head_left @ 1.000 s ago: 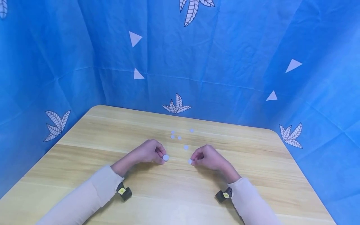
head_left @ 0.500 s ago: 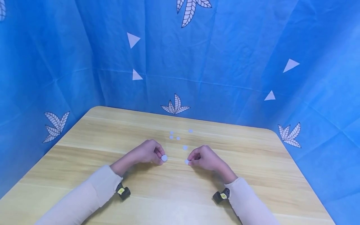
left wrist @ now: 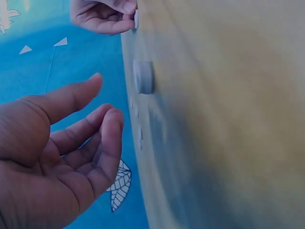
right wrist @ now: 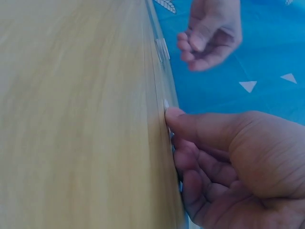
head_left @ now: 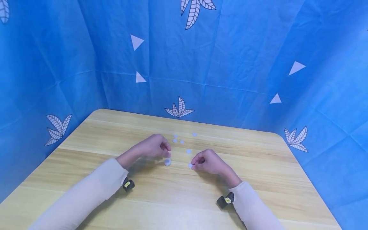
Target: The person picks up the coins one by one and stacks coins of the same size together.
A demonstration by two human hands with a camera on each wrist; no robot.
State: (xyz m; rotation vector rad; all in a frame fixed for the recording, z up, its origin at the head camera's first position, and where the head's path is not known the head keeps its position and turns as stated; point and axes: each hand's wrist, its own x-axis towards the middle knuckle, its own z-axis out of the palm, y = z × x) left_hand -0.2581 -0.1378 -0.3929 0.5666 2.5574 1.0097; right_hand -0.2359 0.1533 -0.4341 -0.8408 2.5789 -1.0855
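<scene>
My left hand (head_left: 156, 146) hovers just behind a small round white piece (head_left: 167, 162) on the table. In the left wrist view its thumb and fingertips are apart with nothing between them, and the thick white piece (left wrist: 144, 77) stands free of the hand. My right hand (head_left: 209, 162) rests low on the table to the right and pinches a flat white disc (head_left: 190, 165) between thumb and forefinger. The right wrist view shows only a sliver of that disc (right wrist: 166, 104) beyond the thumb tip.
Several small white discs lie farther back on the wooden table (head_left: 184, 198), among them one larger disc (head_left: 188, 151) between the hands and another disc (head_left: 194, 134) near the back. A blue patterned curtain (head_left: 244, 48) hangs behind and at both sides.
My left hand has let go of the thick white piece and risen slightly away from it. My right hand has shifted slightly left, still pinching its disc.
</scene>
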